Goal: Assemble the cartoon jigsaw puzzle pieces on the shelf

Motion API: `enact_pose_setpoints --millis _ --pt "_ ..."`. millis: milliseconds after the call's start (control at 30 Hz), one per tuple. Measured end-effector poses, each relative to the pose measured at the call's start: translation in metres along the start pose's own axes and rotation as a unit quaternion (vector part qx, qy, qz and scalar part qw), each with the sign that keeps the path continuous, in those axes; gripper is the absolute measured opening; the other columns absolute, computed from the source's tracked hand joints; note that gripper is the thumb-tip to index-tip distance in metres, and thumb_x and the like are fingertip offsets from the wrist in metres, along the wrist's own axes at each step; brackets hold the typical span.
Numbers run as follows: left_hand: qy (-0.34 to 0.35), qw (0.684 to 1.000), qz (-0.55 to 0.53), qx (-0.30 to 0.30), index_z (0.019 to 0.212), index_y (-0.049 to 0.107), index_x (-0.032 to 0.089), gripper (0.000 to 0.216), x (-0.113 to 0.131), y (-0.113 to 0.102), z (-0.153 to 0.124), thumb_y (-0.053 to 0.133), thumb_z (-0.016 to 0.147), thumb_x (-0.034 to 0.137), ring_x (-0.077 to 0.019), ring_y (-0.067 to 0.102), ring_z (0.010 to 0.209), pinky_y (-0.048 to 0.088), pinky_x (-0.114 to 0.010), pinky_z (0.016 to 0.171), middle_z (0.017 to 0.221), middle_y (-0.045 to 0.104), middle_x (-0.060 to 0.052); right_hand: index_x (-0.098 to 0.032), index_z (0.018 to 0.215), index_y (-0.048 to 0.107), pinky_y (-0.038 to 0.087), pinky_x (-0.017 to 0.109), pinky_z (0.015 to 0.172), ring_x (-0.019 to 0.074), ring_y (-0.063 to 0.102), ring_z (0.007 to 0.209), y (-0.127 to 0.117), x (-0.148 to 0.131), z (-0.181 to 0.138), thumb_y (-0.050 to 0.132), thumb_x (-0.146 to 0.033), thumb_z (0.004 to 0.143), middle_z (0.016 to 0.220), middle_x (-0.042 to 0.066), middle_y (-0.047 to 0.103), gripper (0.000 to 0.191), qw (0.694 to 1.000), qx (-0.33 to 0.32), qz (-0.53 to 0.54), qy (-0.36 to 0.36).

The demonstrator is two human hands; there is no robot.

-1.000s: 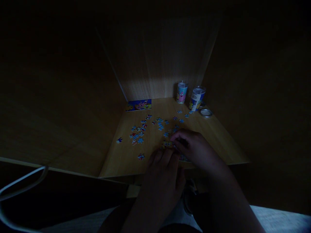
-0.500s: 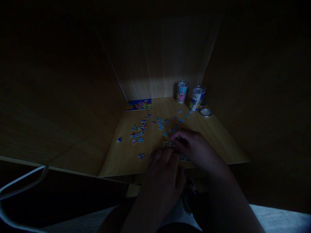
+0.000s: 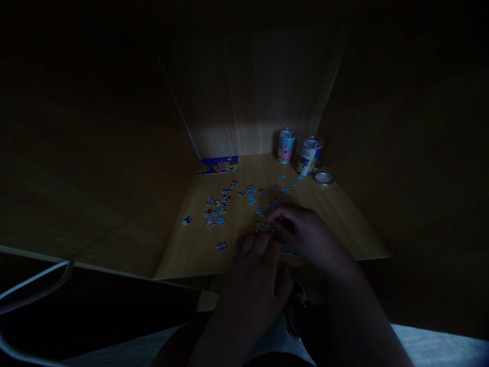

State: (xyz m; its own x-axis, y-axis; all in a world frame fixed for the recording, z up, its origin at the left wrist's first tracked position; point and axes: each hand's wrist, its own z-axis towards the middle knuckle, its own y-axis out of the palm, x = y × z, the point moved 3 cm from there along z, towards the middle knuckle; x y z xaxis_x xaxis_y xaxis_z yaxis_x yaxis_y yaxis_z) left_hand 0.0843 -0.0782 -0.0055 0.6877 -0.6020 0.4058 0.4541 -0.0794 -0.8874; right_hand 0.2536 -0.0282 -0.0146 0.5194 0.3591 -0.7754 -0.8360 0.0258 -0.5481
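My left hand [image 3: 254, 270] lies palm down at the front of the wooden desk, its fingers resting flat on a partly joined jigsaw puzzle. A yellow section of the joined puzzle [image 3: 262, 227] shows above those fingers; another part shows beneath my right wrist. My right hand [image 3: 296, 227] is at the puzzle's right side, thumb and forefinger pinched on a small puzzle piece mostly hidden by the fingers. Loose puzzle pieces [image 3: 220, 220] lie in a cluster to the left, several blue ones [image 3: 252, 199] in the middle. One single piece [image 3: 221, 246] is left of my left hand.
At the back right stand two cartoon-printed cans, one pink and blue [image 3: 286, 147], the other blue with a white label [image 3: 309, 155]. A round lid [image 3: 324, 178] lies beside them. A cartoon picture card [image 3: 219, 165] is at the back left. Wooden panels enclose the desk [image 3: 183, 257].
Both hands stay almost in place over the puzzle. The view shifts very slightly; the loose pieces and cans have not moved.
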Motion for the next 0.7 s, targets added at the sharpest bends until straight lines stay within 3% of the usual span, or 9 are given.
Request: enact_pose_setpoints --millis 700 --pt "0.003 1.0 0.007 0.007 0.124 0.064 0.019 0.031 0.0028 -0.0009 0.0011 0.069 0.094 0.015 -0.034 0.06 0.123 0.053 -0.062 0.113 0.132 0.067 -0.01 -0.025 0.103 0.075 0.055 0.029 0.083 0.0158 0.077 0.091 -0.0001 -0.0035 0.0012 0.066 -0.011 0.102 0.101 -0.001 0.082 0.017 1.0 -0.009 -0.002 0.0"
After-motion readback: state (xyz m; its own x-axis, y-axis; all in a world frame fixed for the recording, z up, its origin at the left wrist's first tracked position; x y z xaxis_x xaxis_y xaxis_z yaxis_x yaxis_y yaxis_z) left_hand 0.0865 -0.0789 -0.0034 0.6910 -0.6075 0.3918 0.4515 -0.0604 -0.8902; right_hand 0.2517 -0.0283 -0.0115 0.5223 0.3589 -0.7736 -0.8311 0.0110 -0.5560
